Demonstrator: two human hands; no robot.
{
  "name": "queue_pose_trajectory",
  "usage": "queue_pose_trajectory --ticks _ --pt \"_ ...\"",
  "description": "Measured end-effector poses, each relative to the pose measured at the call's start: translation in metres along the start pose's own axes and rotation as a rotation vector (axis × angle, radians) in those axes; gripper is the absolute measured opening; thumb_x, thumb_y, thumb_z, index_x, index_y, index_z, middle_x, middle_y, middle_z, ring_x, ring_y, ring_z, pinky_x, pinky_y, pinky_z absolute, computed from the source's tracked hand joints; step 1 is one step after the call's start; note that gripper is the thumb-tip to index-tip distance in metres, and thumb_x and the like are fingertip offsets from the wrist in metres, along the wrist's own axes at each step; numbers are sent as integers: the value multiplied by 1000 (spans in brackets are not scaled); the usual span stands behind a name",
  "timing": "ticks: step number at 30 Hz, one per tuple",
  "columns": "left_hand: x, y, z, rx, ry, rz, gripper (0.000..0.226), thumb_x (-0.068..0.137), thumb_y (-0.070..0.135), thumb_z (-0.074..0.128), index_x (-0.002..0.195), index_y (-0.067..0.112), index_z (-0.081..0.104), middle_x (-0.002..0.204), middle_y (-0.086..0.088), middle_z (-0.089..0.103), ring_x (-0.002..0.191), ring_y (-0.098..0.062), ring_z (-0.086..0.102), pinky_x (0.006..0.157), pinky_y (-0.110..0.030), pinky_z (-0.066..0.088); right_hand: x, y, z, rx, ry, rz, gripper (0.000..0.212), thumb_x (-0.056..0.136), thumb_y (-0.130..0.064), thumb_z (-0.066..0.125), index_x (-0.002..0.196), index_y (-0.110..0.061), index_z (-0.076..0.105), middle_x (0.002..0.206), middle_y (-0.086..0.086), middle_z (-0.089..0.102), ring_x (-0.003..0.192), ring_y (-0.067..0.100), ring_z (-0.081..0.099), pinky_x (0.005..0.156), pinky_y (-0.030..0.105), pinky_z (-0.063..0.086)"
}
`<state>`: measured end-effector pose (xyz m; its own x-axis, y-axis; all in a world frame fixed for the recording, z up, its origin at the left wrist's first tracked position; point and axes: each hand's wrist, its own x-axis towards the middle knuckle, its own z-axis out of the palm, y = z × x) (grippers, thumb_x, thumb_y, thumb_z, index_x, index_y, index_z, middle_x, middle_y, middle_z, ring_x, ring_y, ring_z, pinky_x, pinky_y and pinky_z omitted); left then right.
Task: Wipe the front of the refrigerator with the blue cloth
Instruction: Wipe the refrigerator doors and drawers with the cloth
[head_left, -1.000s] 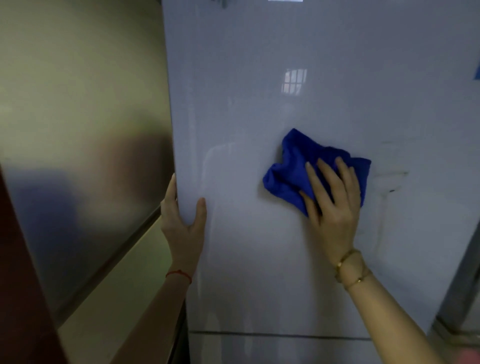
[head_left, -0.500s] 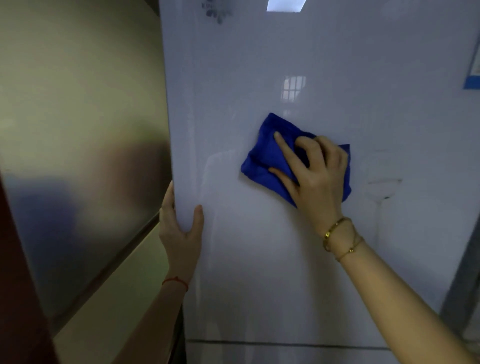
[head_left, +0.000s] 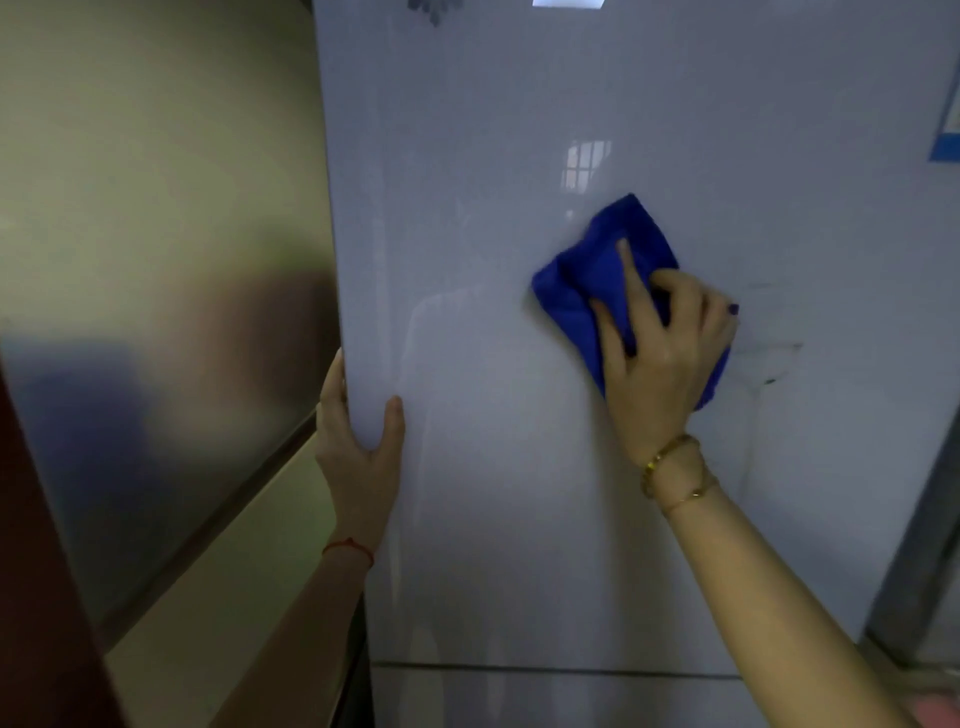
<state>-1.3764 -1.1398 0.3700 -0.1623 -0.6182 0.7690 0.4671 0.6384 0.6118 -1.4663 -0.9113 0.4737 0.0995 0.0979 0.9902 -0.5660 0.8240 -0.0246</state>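
The glossy white refrigerator front (head_left: 519, 493) fills most of the view. A crumpled blue cloth (head_left: 587, 275) is pressed flat against the door near its middle. My right hand (head_left: 660, 343) lies on the cloth with curled fingers gripping its folds. My left hand (head_left: 358, 447) clasps the door's left edge lower down, thumb on the front, fingers hidden behind the edge. Faint dark smudges (head_left: 769, 358) mark the door just right of the cloth.
A brushed metal side panel (head_left: 156, 312) stands to the left of the refrigerator. A blue-edged sticker (head_left: 948, 124) sits at the door's upper right. A horizontal seam (head_left: 545, 670) splits the door low down. A grey frame (head_left: 914, 566) rises at the right.
My right hand has slid the cloth left and up, then back to the right, and its fingers have curled into the cloth. My left hand has stayed on the door edge.
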Motion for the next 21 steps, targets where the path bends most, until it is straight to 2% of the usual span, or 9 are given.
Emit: queue_pose_trajectory --ticks 3,5,8,10,13,14,16,19,21 --pt "0 -3 -1 8 7 10 66 89 48 61 148 31 38 144 3 55 126 -19 59 104 -44 52 -44 -14 -7 19 -84 -170 40 98 -36 56 135 -21 56 105 5 52 83 25 46 73 37 35" --pt "-2 -4 1 19 27 29 67 90 50 59 150 30 38 143 14 50 127 -12 57 106 -32 50 -91 -3 -23 19 -166 -235 40 97 -33 56 134 -20 56 106 3 48 80 27 48 72 39 37" --pt "-6 -4 7 58 76 100 65 95 41 57 153 19 35 145 14 43 134 -9 47 113 -21 39 -110 42 -39 -37 -159 -89 37 98 -30 54 133 -17 57 103 10 52 79 30 51 75 40 38" --pt "-9 -3 12 120 101 160 64 99 30 55 154 11 30 156 1 36 145 -14 36 122 -28 30 -88 72 -38 -56 -47 94 34 98 -26 57 129 -14 61 100 19 56 85 31 46 79 42 39" --pt "-14 6 23 249 105 249 66 100 29 53 156 10 25 165 -7 20 154 -20 19 127 -32 16 -32 92 -26 -51 119 291 32 100 -30 57 127 -14 62 103 16 56 91 29 45 83 39 39" --pt "-16 9 28 279 94 293 66 100 29 53 156 10 26 166 -7 18 155 -22 17 128 -34 15 -23 89 -22 -60 125 270 34 100 -32 56 130 -17 60 104 12 55 91 27 46 83 38 38" --pt "-22 15 39 325 75 376 64 99 28 54 155 10 29 165 -5 20 155 -27 18 129 -43 14 -29 79 -21 -55 65 97 38 100 -34 56 135 -21 55 106 7 51 90 26 45 81 37 35" --pt "-30 23 57 370 45 431 61 98 26 55 152 6 34 162 -7 25 154 -31 22 128 -51 14 -83 74 -35 -10 -131 -166 39 101 -35 52 137 -22 52 107 6 49 84 27 48 75 39 36" --pt "-33 24 62 392 46 449 59 98 25 55 150 4 37 161 -12 29 152 -34 24 127 -52 14 -103 87 -50 -1 -178 -200 36 102 -33 50 136 -22 53 104 9 53 81 30 51 73 40 40"
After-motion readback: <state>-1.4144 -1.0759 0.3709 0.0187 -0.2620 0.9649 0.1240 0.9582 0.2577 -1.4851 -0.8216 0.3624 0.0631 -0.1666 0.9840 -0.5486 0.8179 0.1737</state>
